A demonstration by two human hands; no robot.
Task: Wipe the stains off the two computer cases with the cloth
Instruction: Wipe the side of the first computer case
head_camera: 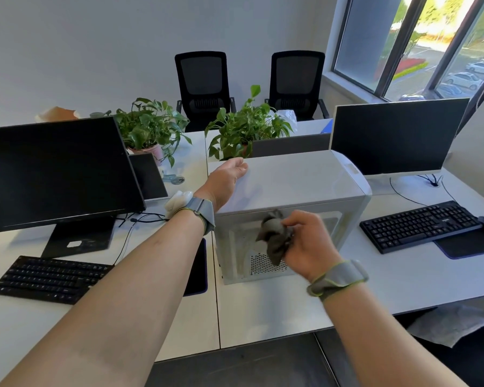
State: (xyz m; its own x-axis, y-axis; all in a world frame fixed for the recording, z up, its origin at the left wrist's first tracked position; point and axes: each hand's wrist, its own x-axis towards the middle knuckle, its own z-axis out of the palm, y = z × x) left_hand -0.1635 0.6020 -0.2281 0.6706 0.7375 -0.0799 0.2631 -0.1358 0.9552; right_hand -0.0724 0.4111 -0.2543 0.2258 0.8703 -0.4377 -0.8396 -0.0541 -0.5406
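Standing on the white bench (263, 311) between two workstations is a white case (291, 188), its long top panel running away from the camera and its perforated end panel facing the person. The left hand (227, 177) lies flat on the top panel near its far left edge, fingers (239, 163) stretched out and holding nothing. The right hand (308, 241) is closed around a bunched grey cloth (275, 237), which it presses against the near end panel, just under the top edge. Pale streaks show on that panel around the cloth, above a small vent grille low down. Both wrists wear grey bands.

Only one case can be seen in the view.

To the left, a dark monitor (53, 171) stands behind a black keyboard (48, 277), with a black mat partly hidden by the left forearm. To the right, a second monitor (397, 135) stands behind another keyboard (419, 224) and a dark mat. Two leafy plants (243, 127) sit at the far side of the bench behind the case, and two black chairs (204, 85) stand against the wall beyond them. A window fills the upper right corner.
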